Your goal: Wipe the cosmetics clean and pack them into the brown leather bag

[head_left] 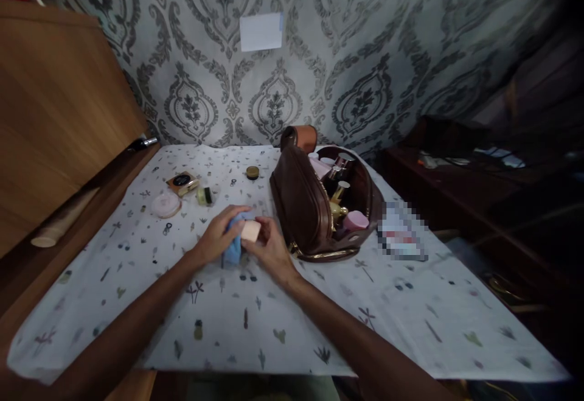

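My left hand (218, 235) is closed around a blue cloth (235, 246) above the middle of the table. My right hand (272, 247) pinches a small beige block-shaped item (250, 230) and holds it against the cloth. Both hands meet just left of an open brown toiletry bag (303, 206), which holds several bottles and jars, including a pink jar (356, 221) and a gold-capped bottle (340, 191).
A patterned white cloth (319, 310) covers the table. At the back left lie a round pale compact (166, 204), a square gold compact (182, 182), a small jar (206, 196) and a dark round tin (252, 172). A blurred-out packet (401, 233) lies right of the bag. A wooden board (55, 115) leans at left.
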### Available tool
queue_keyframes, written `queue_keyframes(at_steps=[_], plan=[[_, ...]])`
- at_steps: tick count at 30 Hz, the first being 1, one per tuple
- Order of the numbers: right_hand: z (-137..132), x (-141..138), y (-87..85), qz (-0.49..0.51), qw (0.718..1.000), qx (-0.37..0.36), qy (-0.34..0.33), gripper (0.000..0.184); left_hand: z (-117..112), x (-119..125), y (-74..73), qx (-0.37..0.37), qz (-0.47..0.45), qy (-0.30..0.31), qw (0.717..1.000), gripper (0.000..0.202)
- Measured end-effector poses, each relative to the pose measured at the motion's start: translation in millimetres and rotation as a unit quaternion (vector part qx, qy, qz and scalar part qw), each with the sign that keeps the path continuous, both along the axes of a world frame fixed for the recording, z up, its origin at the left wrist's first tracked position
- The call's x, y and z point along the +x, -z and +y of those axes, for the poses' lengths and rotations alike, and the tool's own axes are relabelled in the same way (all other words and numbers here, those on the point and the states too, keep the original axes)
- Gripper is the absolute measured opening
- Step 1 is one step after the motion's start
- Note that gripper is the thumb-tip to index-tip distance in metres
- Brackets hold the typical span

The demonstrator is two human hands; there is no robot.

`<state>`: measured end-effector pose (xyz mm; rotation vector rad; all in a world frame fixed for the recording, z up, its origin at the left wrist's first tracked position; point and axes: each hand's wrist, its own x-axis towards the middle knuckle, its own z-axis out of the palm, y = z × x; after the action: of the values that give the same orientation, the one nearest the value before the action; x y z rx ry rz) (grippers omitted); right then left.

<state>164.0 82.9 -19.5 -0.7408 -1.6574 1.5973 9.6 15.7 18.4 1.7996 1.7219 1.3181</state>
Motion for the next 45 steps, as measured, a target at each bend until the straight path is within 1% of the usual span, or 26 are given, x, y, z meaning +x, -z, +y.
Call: queue_keyframes(at_steps=[1,3,5,7,10,12,14,16,20,26,28,30,32,34,36,37,38,39,40,42,44,45], plan=[[1,0,-0.1,0.029,0.999,-0.032,-0.014,0.057,-1,4,0.3,-0.002,0.026,0.016,1.0,0.038],[3,0,-1.2,0.067,0.994,-0.071,-0.045,0.054,-3,9,0.3,-0.001,0.06,0.014,0.998,0.035],[3,0,-3.2,0.075,0.993,-0.066,-0.063,0.054,-4,11,-1.5,0.008,0.07,-0.007,0.997,0.032],[1,2,-5.2,0.066,0.995,-0.02,-0.065,0.054,-5,12,-4.8,0.008,0.059,-0.026,0.998,0.033],[-2,7,-7.4,0.032,0.995,0.079,-0.059,0.053,-6,11,-8.8,-0.024,0.01,-0.049,0.998,0.034],[-2,11,-9.0,0.003,0.986,0.153,-0.059,0.053,-4,10,-9.2,-0.047,-0.034,-0.056,0.997,0.034],[-1,14,-11.1,-0.019,0.975,0.211,-0.061,0.054,-2,8,-8.5,-0.061,-0.075,-0.065,0.993,0.035],[-1,16,-13.0,-0.032,0.969,0.235,-0.061,0.054,0,7,-7.8,-0.066,-0.108,-0.078,0.989,0.037],[-1,15,-14.9,-0.045,0.97,0.232,-0.053,0.055,-1,9,-8.9,-0.05,-0.116,-0.1,0.987,0.037],[-8,16,-19.0,-0.039,0.979,0.196,-0.039,0.053,-10,18,-14.1,-0.028,-0.037,-0.112,0.993,0.034],[-9,17,-21.9,-0.032,0.981,0.19,-0.039,0.052,-12,18,-14.7,-0.024,-0.007,-0.113,0.993,0.034],[-9,18,-25.2,-0.018,0.986,0.164,-0.036,0.054,-13,16,-13.9,-0.011,0.023,-0.106,0.994,0.032],[-8,17,-27.9,0.015,0.994,0.099,-0.029,0.056,-13,13,-11.6,0.029,0.068,-0.093,0.993,0.03],[-5,15,-28.9,0.064,0.998,0.005,-0.029,0.055,-12,10,-8.3,0.079,0.117,-0.076,0.987,0.034],[-3,12,-27.9,0.107,0.989,-0.087,-0.048,0.056,-12,7,-5.1,0.108,0.154,-0.062,0.98,0.037],[-2,11,-26.9,0.122,0.983,-0.12,-0.06,0.056,-12,6,-4.2,0.11,0.164,-0.061,0.978,0.037],[-2,10,-26.0,0.128,0.98,-0.137,-0.07,0.057,-12,6,-4.0,0.106,0.169,-0.063,0.978,0.036],[-2,10,-25.2,0.129,0.98,-0.134,-0.073,0.056,-12,6,-4.7,0.097,0.166,-0.068,0.979,0.035],[-3,10,-25.0,0.121,0.984,-0.111,-0.068,0.055,-12,8,-6.2,0.083,0.155,-0.075,0.982,0.034],[-5,14,-26.1,0.085,0.995,-0.018,-0.04,0.053,-11,13,-10.8,0.041,0.109,-0.087,0.989,0.035],[-7,18,-28.4,0.042,0.995,0.086,-0.012,0.054,-10,19,-15.9,0.0,0.049,-0.089,0.995,0.037],[-7,20,-29.4,0.027,0.992,0.121,-0.004,0.053,-10,22,-17.8,-0.011,0.026,-0.087,0.996,0.037]])
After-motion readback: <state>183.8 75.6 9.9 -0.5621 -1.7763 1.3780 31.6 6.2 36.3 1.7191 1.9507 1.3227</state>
